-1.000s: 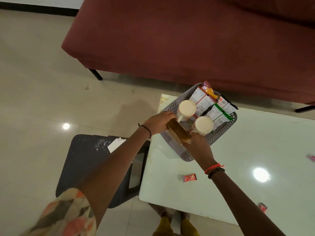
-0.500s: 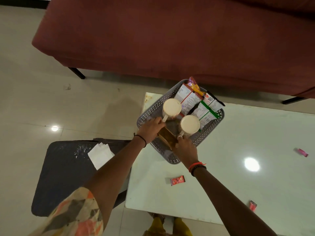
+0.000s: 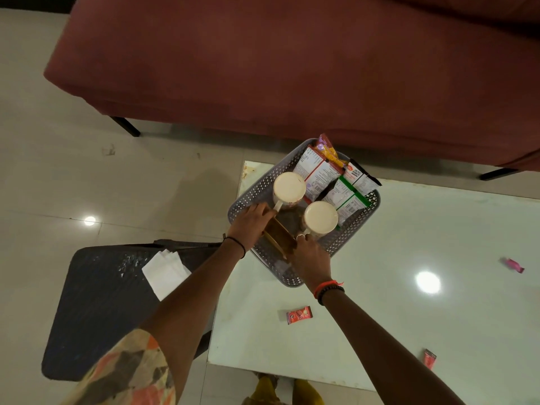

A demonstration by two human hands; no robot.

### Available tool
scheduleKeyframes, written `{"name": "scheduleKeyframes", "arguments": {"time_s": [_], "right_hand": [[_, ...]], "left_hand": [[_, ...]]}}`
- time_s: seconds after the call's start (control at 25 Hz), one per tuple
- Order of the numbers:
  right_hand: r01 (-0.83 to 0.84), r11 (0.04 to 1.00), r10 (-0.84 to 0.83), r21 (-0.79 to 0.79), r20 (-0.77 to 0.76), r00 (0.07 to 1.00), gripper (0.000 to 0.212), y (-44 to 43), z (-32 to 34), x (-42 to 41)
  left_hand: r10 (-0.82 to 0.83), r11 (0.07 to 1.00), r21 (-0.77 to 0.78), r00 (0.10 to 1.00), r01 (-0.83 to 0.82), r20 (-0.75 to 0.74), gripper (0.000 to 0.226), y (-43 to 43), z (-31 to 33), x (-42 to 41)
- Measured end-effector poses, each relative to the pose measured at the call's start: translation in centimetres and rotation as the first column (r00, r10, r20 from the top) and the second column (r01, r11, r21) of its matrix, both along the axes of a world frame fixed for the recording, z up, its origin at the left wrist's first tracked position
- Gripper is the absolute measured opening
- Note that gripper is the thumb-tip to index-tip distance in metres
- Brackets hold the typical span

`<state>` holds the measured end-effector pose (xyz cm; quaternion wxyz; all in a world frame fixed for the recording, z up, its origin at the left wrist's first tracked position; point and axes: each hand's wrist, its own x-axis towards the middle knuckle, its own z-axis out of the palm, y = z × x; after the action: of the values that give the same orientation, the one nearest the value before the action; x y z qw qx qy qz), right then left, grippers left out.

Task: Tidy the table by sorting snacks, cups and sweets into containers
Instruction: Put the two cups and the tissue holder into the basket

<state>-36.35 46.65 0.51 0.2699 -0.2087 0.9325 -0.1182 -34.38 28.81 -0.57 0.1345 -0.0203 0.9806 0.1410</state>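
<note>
A dark red sofa [image 3: 292,68] on black legs [image 3: 125,126] spans the top, above a glossy beige tiled floor [image 3: 58,171]. The white counter [image 3: 409,331] stands just before it, mirroring a round light [image 3: 428,282]. Left of the counter sits a black stool [image 3: 96,317] bearing white paper [image 3: 166,273].

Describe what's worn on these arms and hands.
Left hand: thin black wristband; above it a short sleeve patterned cream, orange and grey. Right hand: a finger ring, an orange thread and a dark beaded bracelet at the wrist.
</note>
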Motion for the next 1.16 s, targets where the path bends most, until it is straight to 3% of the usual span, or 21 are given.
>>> {"name": "scheduleKeyframes", "arguments": {"time_s": [0.16, 0.28, 0.36, 0.4, 0.52, 0.6, 0.72, 0.76, 0.88, 1.16], "right_hand": [[0.144, 0.984, -0.139, -0.104, 0.048, 0.989, 0.035, 0.1, 0.3, 0.0], [0.204, 0.960, -0.206, -0.194, 0.013, 0.979, 0.036, -0.9, 1.2, 0.7], [0.187, 0.950, -0.202, -0.250, -0.035, 0.979, 0.034, -2.1, 1.9, 1.5], [0.174, 0.943, -0.194, -0.284, -0.045, 0.980, 0.031, -2.9, 2.3, 1.8], [0.085, 0.929, -0.120, -0.360, -0.075, 0.990, 0.018, -5.5, 3.0, 3.8], [-0.097, 0.951, 0.062, -0.295, -0.128, 0.990, 0.019, -7.7, 2.6, 5.5], [-0.137, 0.934, 0.191, -0.331, 0.137, 0.972, 0.023, -11.8, 1.5, 7.9], [-0.073, 0.938, 0.170, -0.338, 0.265, 0.949, 0.025, -13.2, 1.0, 8.6], [0.055, 0.962, 0.097, -0.269, 0.521, 0.848, 0.041, -16.3, -0.8, 10.7], [0.073, 0.979, 0.051, -0.191, 0.574, 0.817, 0.053, -18.9, -4.3, 13.3]], "left_hand": [[0.155, 0.979, 0.144, 0.984, -0.141, -0.090, 0.056, 0.1, 1.2, 1.4], [0.458, 0.849, 0.381, 0.868, -0.365, -0.191, 0.055, -1.4, 2.8, 4.3], [0.686, 0.702, 0.469, 0.687, -0.536, -0.241, 0.053, -2.9, 3.3, 6.8], [0.796, 0.590, 0.516, 0.556, -0.621, -0.240, 0.051, -3.6, 3.3, 8.5], [0.988, 0.154, 0.592, 0.120, -0.791, -0.096, 0.044, -5.0, 2.7, 13.9], [0.998, 0.044, 0.446, 0.020, -0.894, -0.057, 0.042, -5.6, 1.6, 17.5], [0.993, -0.112, 0.307, -0.094, -0.945, 0.073, 0.044, -5.8, 0.0, 21.5], [0.985, -0.142, 0.298, -0.105, -0.944, 0.138, 0.042, -5.8, -0.5, 22.2], [0.977, 0.011, 0.292, 0.073, -0.956, 0.202, 0.031, -5.8, -1.6, 23.4], [0.944, 0.042, 0.430, 0.177, -0.902, 0.279, 0.025, -7.9, -2.0, 22.4]]}}
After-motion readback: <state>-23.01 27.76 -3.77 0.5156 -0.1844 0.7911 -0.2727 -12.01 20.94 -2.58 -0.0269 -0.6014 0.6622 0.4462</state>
